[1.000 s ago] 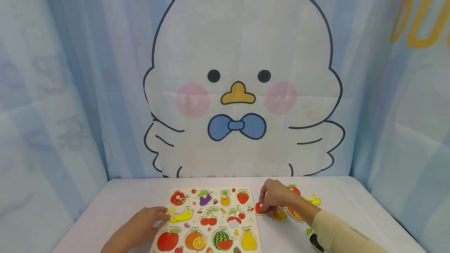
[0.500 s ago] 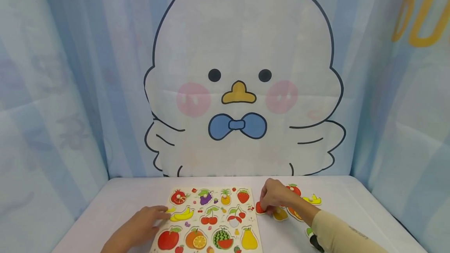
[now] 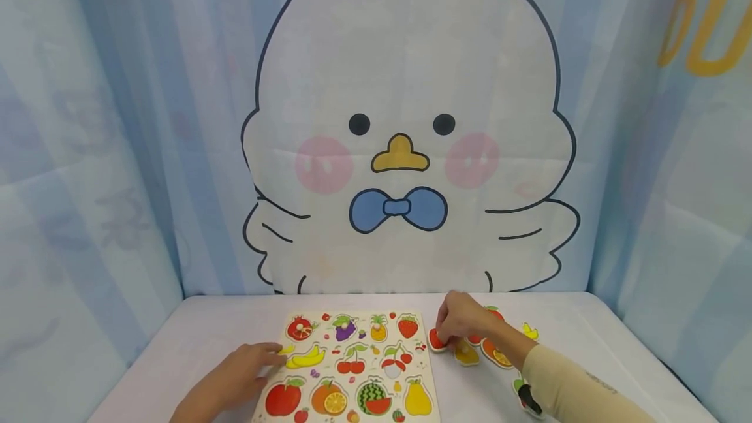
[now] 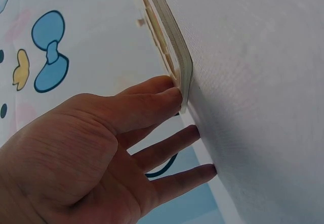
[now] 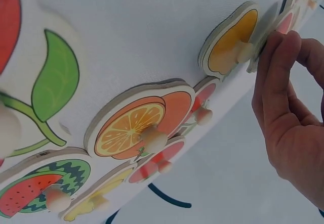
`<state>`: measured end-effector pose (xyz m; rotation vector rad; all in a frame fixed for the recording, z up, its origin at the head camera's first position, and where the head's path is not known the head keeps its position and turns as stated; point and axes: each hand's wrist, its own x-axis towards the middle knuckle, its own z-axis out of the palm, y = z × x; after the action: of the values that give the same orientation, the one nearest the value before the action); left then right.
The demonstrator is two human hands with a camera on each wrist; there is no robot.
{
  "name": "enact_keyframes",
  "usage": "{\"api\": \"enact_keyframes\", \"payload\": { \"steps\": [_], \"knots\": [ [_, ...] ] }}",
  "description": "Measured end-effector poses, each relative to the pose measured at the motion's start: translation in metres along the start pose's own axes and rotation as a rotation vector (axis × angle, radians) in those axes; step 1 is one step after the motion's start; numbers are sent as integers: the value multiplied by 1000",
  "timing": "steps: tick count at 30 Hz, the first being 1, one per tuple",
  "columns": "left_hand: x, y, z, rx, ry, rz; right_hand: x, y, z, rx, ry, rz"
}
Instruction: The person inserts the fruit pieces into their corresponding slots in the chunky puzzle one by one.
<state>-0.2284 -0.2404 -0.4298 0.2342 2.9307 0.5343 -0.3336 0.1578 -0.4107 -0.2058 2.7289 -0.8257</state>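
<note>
Nearest, a cream sleeve (image 3: 578,387) with a small unreadable mark runs diagonally in across the right of the table (image 3: 464,403), next to a leafed piece (image 5: 55,75). From the near left comes the left hand (image 3: 249,367), its fingers fairly straight; thumb and index touch the left edge of the board (image 3: 424,365) without clenching, the lower fingertips meeting the table. The board lies flat, left of the table's middle.

Farther off, the right hand (image 3: 461,320) bends down from the wrist, fingertips together, pinching the red piece (image 3: 436,339) just beyond the board's right edge, near its far corner. A pear piece (image 5: 234,42) and an orange piece (image 5: 132,129) lie toward the table's right edge. Past the table, the right-hand curtain (image 3: 675,181) shows orange letters, "DU".
</note>
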Motion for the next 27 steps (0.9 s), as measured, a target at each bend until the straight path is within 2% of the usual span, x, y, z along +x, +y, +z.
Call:
{"api": "enact_keyframes", "payload": {
  "steps": [8, 12, 19, 27],
  "knots": [
    [-1, 2, -1, -7, 0, -22, 6, -3, -4, -6, 2, -17],
    [-1, 2, -1, -5, -3, -15, 10, -4, -2, -2, 3, -27],
    [-1, 1, -1, -9, 0, -10, 14, -12, 1, 3, -15, -96],
    [-1, 2, -1, -11, -1, -21, 23, -20, 6, 7, -15, -112]
  ]
}}
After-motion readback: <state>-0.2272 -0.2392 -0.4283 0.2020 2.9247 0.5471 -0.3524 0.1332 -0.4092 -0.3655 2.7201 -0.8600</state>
